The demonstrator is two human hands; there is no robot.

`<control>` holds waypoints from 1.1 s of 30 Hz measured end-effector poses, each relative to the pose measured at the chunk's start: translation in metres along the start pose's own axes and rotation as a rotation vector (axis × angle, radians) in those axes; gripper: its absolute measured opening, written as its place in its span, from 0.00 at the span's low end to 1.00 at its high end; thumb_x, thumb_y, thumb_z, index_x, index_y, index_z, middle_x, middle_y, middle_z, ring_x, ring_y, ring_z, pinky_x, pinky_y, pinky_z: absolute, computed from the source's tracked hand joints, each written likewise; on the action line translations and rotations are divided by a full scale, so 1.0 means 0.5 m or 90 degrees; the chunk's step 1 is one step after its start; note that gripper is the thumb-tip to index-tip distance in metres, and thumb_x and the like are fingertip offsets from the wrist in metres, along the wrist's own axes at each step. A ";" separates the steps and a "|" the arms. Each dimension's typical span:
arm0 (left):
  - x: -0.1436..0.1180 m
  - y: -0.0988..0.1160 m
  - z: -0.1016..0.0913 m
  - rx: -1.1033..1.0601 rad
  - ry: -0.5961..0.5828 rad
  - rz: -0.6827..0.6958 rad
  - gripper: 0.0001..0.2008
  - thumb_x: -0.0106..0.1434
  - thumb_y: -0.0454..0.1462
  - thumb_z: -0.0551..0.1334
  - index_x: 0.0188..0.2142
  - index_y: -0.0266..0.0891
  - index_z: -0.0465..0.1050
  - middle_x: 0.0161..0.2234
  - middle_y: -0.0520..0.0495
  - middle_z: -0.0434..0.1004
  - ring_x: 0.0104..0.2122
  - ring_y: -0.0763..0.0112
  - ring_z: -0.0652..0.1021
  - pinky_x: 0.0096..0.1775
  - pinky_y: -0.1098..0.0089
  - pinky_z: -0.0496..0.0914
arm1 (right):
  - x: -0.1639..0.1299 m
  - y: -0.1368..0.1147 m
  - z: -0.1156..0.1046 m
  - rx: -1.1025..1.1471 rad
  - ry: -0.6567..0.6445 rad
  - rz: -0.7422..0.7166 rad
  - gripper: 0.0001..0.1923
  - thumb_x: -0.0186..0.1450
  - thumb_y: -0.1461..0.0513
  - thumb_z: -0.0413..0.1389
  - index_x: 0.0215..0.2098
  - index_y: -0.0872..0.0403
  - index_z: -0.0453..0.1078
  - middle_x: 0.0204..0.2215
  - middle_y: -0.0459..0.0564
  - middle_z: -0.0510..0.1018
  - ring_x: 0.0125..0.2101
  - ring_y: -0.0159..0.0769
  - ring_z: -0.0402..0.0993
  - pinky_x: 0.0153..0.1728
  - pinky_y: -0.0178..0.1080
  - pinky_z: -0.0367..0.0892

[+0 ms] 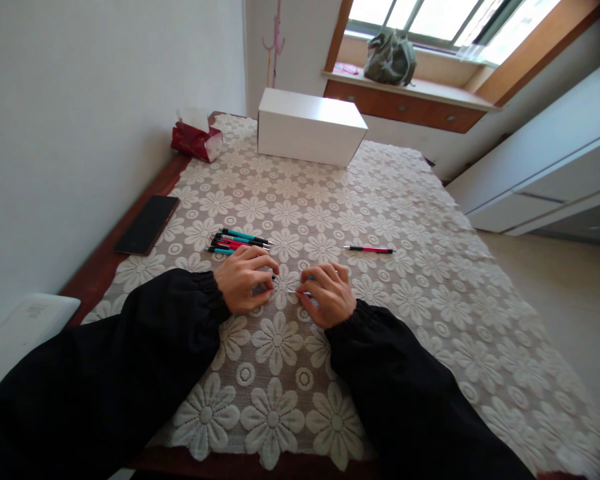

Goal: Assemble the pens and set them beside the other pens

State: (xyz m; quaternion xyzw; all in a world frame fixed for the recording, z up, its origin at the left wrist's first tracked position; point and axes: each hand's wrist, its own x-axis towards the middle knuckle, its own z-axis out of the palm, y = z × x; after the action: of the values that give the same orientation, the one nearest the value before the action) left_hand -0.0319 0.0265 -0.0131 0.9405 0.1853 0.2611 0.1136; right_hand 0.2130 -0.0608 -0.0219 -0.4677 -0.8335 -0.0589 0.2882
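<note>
On the far part of the bench (99, 285), covered by a lace tablecloth (273, 420), stands a white box (305, 133); its inside is not visible. To the left of it there is a red tissue pack (194, 142), with white tissue standing out of its top. A grey-green bag (390, 60) sits on the window sill (445, 95); I cannot tell what it contains.

The left hand (245, 279) has its fingers bent, with the thumb near to them; a small dark piece (274, 277) shows at the fingertips, but I cannot tell if it is gripped. The right hand (331, 293) has its fingers closed in a pinch on a thin pale piece (291, 291), and a bit of blue (311, 279) shows between these fingers.

Just beyond the left hand, turquoise and red pens (245, 236) lie close together. One red-and-black pen (373, 250) lies apart, beyond the right hand.
</note>
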 end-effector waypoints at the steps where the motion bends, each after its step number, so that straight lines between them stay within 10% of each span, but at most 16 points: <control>1: 0.000 0.001 0.003 -0.003 0.003 -0.006 0.04 0.60 0.37 0.67 0.29 0.44 0.79 0.44 0.50 0.83 0.50 0.58 0.75 0.53 0.56 0.67 | 0.000 0.001 0.001 0.001 0.000 -0.003 0.06 0.68 0.62 0.58 0.33 0.49 0.74 0.38 0.46 0.80 0.43 0.40 0.71 0.51 0.48 0.55; 33: 0.008 0.042 0.020 0.002 0.040 -0.094 0.04 0.62 0.38 0.67 0.30 0.45 0.81 0.42 0.51 0.85 0.47 0.59 0.75 0.49 0.56 0.65 | 0.010 -0.011 -0.004 -0.004 0.018 -0.027 0.07 0.68 0.64 0.55 0.32 0.51 0.72 0.33 0.46 0.80 0.37 0.37 0.71 0.47 0.44 0.59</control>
State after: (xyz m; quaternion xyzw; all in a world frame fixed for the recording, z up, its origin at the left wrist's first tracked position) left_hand -0.0174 0.0079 -0.0130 0.9157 0.2581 0.2812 0.1254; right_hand 0.2072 -0.0609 -0.0165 -0.4498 -0.8389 -0.0742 0.2972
